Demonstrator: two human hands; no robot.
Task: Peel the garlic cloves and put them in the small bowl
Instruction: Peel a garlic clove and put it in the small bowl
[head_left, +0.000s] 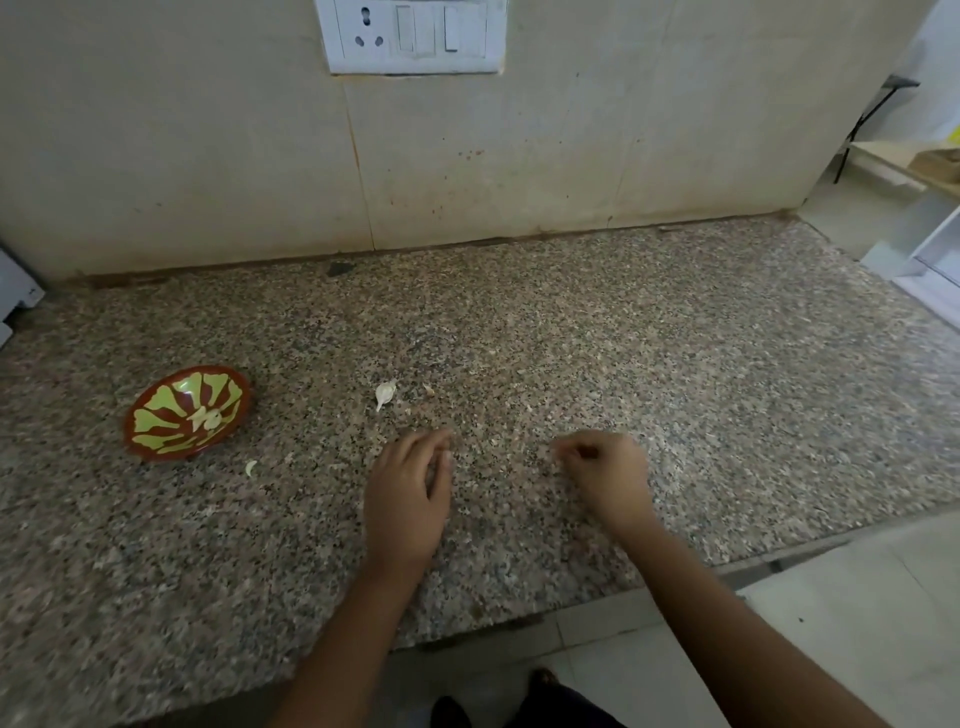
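A small red bowl (156, 447) with a yellow-green leaf pattern sits on the left of the granite counter, with pale peeled garlic (206, 417) inside it. An unpeeled white garlic clove (385, 393) lies in the middle of the counter, just beyond my left hand (408, 496). That hand rests palm down with loosely curled fingers and holds nothing I can see. My right hand (605, 470) hovers to the right, fingers curled in; whether it pinches anything is not clear. A small white piece of garlic (251, 467) lies near the bowl.
A tiny scrap of peel (429, 389) lies beside the unpeeled clove. The tiled wall with a switch panel (413, 34) stands behind the counter. The counter's front edge (571, 608) runs diagonally near my forearms, and its right end drops off to the floor.
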